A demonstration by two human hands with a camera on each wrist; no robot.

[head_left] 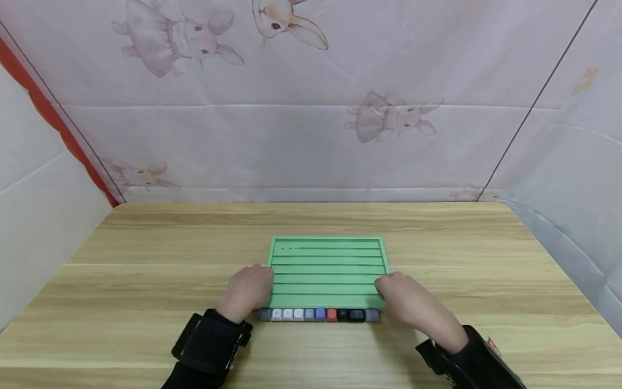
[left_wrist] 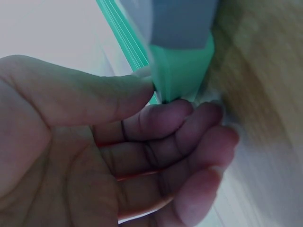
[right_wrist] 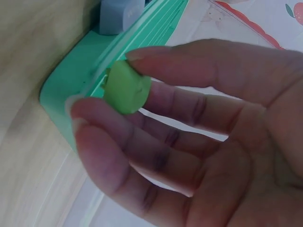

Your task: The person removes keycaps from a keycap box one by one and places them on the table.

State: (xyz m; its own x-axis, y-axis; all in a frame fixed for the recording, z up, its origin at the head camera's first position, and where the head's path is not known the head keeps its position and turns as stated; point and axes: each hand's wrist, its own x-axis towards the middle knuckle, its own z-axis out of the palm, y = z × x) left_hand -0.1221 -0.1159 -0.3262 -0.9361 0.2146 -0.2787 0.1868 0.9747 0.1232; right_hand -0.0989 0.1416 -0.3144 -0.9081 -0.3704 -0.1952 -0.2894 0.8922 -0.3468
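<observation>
A green ridged keycap tray (head_left: 328,270) lies on the wooden table between both hands. Along its near edge runs a row of keycaps (head_left: 288,314) in grey, white, blue, red and black. My left hand (head_left: 247,292) is at the tray's left side; in the left wrist view the thumb (left_wrist: 118,97) and curled fingers grip its edge, below a grey keycap (left_wrist: 182,23). At the right side, my right hand (head_left: 408,297) pinches a light green keycap (right_wrist: 125,87) between thumb and fingers, close to the tray's side wall. That keycap is hidden in the head view.
The wooden table (head_left: 170,243) extends around the tray on all sides. Behind it hangs a pale curtain (head_left: 301,146) with rabbit prints, and white sheets (head_left: 39,216) close off the left and right.
</observation>
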